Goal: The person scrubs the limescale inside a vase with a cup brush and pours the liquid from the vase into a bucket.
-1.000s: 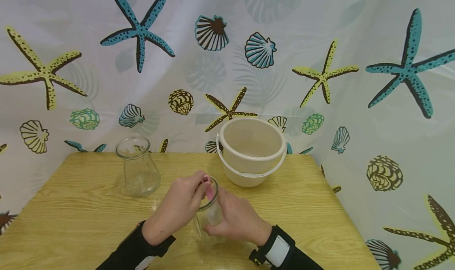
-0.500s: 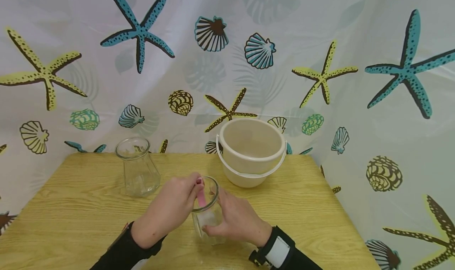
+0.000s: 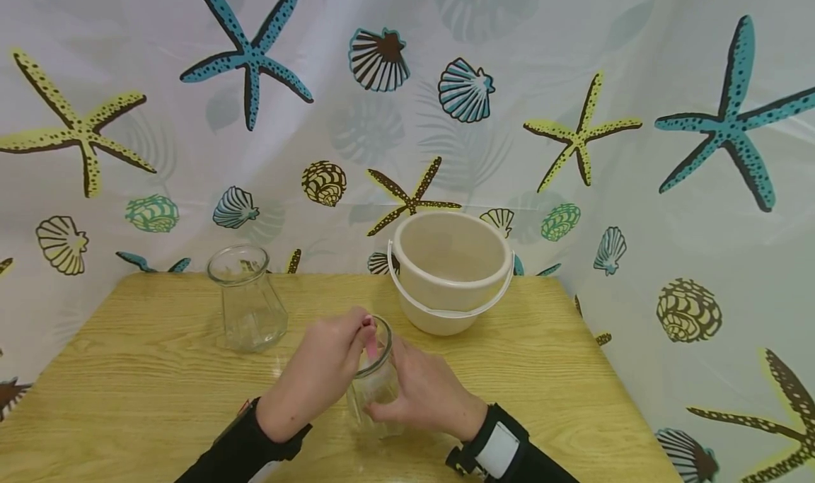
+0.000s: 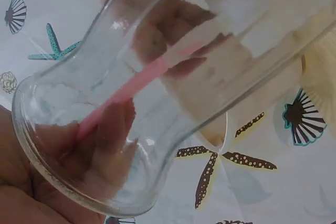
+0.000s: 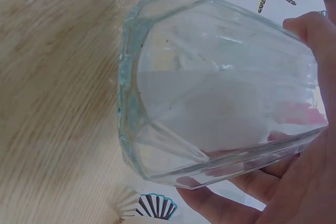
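A white-headed, pink-handled tool [image 4: 128, 86], its head hazy through the glass, is pinched by the left hand [image 3: 318, 370] inside a clear, flared-mouthed, facet-bottomed glass jar [image 3: 374, 387] gripped by the right hand [image 3: 433, 391].

R hand [image 5: 302, 184] grips clr glass jar [image 5: 191, 48] w/ white item [image 5: 210, 111] inside.

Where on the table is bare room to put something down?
The table is bare left of the left hand, in front of the far jar, and right of the right hand and bucket. A smaller patch lies between far jar and bucket. Crowded: the middle, where both hands meet at the near jar.
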Tool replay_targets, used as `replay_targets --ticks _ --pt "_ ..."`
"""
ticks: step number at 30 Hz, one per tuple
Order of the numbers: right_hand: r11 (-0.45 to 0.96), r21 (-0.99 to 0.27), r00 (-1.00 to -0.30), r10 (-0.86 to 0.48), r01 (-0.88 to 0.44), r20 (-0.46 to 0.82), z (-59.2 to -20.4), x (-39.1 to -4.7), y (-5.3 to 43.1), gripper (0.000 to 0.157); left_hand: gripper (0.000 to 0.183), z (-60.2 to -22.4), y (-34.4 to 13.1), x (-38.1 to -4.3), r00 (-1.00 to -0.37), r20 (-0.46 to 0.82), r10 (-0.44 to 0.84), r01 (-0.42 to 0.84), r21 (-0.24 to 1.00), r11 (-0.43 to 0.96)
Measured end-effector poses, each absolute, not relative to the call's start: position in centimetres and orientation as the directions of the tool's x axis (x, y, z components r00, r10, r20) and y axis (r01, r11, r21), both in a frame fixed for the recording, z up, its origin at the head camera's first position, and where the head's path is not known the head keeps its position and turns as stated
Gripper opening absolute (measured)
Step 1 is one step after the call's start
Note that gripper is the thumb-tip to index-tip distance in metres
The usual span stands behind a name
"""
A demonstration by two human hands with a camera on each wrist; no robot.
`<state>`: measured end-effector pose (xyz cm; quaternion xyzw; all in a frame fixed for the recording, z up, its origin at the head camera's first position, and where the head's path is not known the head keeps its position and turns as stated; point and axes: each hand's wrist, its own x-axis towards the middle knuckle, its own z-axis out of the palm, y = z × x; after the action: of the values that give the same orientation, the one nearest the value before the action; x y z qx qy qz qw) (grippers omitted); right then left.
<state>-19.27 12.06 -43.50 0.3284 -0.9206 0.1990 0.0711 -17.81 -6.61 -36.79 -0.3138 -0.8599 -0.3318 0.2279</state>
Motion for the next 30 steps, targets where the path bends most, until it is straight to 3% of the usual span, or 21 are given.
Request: replay_targets --ticks 16,23,30 --pt "0.699 -0.333 -0.774 -0.574 -0.633 0.266 -43.4 -19.2 12.2 0.099 0.013 -35.4 -7.5 -16.3 -0.756 0.495 0.428 0.653 0.528 0.543" --pt "0.72 -0.328 -0.791 -0.561 -0.611 0.242 -43.3 -19.1 12.1 0.095 0.013 -33.9 -8.6 -16.3 -0.719 0.575 0.39 0.687 0.505 0.522" --pt "0.724 -0.312 -0.789 -0.562 -0.615 0.249 -43.4 -19.0 12.1 0.093 0.009 -32.1 -10.1 -16.0 -0.724 0.622 0.3 0.665 0.511 0.545"
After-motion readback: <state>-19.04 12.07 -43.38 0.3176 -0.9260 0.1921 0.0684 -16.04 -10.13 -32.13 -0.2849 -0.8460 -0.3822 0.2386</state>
